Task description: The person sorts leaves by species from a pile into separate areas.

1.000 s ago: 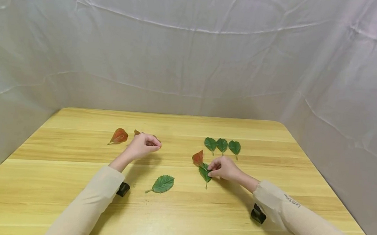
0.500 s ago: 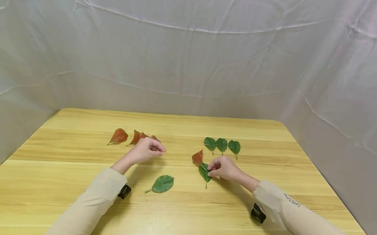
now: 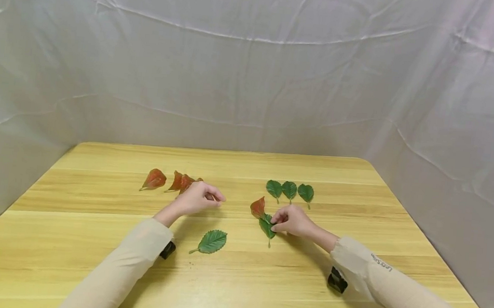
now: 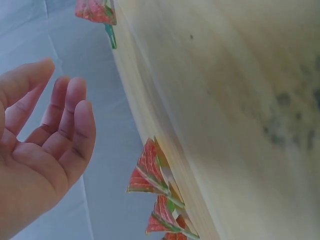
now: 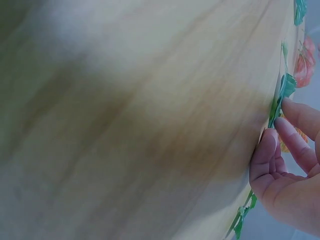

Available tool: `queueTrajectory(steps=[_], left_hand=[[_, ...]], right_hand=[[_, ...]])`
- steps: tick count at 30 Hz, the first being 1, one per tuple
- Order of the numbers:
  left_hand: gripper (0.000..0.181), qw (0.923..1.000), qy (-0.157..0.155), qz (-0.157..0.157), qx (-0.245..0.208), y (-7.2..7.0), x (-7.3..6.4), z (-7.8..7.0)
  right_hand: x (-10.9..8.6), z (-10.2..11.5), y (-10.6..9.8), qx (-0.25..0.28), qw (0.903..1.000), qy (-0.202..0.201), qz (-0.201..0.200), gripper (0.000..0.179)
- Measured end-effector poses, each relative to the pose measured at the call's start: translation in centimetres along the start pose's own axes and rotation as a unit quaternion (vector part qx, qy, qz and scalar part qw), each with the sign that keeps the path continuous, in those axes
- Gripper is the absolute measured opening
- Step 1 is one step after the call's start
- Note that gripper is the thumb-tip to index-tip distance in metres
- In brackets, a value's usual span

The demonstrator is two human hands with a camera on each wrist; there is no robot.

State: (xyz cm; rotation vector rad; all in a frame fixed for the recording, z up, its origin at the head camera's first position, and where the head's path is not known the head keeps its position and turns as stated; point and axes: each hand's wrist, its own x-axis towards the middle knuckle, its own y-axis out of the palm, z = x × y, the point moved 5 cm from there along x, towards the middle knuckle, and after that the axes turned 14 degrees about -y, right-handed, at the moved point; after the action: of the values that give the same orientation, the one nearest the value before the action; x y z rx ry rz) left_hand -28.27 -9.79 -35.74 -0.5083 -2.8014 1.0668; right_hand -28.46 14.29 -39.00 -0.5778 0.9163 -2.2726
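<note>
My left hand (image 3: 195,198) hovers over the table, just in front of the row of red leaves (image 3: 185,182). In the left wrist view its fingers are loosely bent, with the thumb apart and nothing held. To the right, my right hand (image 3: 295,220) pinches the edge of a green leaf (image 3: 266,228) between thumb and fingertips, low over the tabletop. A red leaf (image 3: 258,207) overlaps the far end of that green leaf. The right wrist view shows the pinched leaf (image 5: 286,86) edge-on at the fingertips, partly hidden.
Three green leaves (image 3: 289,189) lie in a row at the back right. One red leaf (image 3: 155,179) lies apart at the back left. A single green leaf (image 3: 212,241) rests near the front middle of the wooden table (image 3: 236,288). White cloth (image 3: 244,76) surrounds the table's back and sides.
My left hand has moved right and a little nearer, uncovering more of the red leaves, and its fingers have parted. The right hand stays at the green leaf.
</note>
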Motion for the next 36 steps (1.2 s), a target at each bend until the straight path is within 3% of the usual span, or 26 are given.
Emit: queueTrajectory(steps=[8, 14, 21, 29, 36], left_hand=[[0.017, 0.9999, -0.002, 0.015, -0.003, 0.7, 0.9, -0.4], [0.018, 0.9995, 0.017, 0.026, -0.002, 1.2, 1.9, -0.8], [0.020, 0.9982, 0.028, 0.047, 0.027, 2.0, 3.2, -0.8], [0.025, 0.9906, 0.084, 0.075, 0.078, 2.9, 4.3, -2.0], [0.030, 0.9848, 0.096, 0.113, 0.091, 3.5, 4.9, -3.1]], right_hand=[[0.1, -0.1, 0.0, 0.001, 1.0000, -0.005, 0.002, 0.009], [0.1, 0.0, 0.0, 0.001, 1.0000, -0.002, 0.000, 0.009], [0.0, 0.0, 0.0, 0.005, 1.0000, 0.000, -0.001, 0.009], [0.0, -0.1, 0.1, 0.002, 1.0000, 0.004, -0.001, 0.008], [0.1, 0.0, 0.1, 0.005, 1.0000, 0.000, -0.001, 0.008]])
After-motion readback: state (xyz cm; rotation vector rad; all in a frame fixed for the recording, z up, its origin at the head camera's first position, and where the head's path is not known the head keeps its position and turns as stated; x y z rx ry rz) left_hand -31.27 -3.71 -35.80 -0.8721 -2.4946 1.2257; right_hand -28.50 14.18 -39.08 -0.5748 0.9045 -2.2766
